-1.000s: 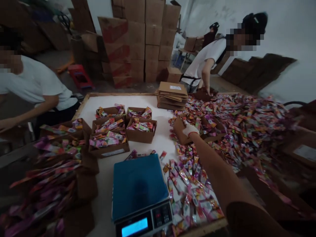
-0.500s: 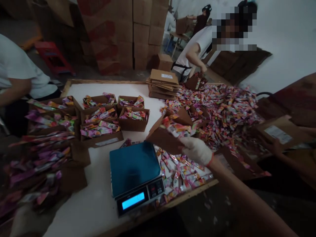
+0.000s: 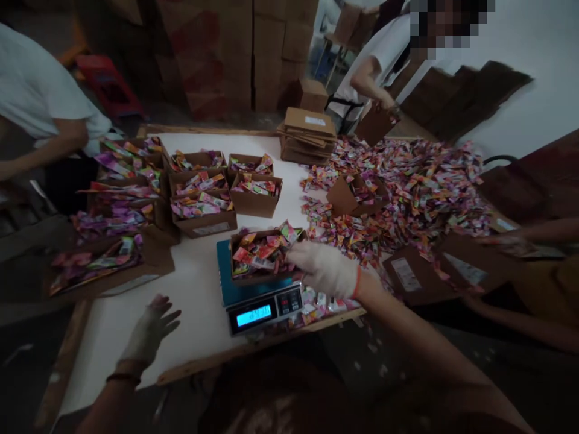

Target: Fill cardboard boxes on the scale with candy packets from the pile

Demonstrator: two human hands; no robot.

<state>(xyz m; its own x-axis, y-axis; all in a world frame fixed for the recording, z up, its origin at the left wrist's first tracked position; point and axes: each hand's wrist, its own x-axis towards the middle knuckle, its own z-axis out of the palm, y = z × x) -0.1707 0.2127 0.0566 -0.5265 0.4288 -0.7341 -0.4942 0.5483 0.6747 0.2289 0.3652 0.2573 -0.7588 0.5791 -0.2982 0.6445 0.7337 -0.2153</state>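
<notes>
A cardboard box of wrapped candy sticks rests on the teal plate of a digital scale, whose display is lit. My right hand, in a white glove, grips the box's right side, its fingers at the rim. My left hand, gloved with bare fingertips, hangs above the white table left of the scale, fingers spread and holding nothing. Loose sticks lie under and beside the scale's right side.
Filled boxes stand in rows at the left and centre. A large candy pile covers the right, with a tilted box in it. Flattened cartons are stacked behind. People work at left, back and right.
My right hand has brought the candy box left and down onto the scale. My left hand has come from the lower left corner into fuller view. The view has shifted.
</notes>
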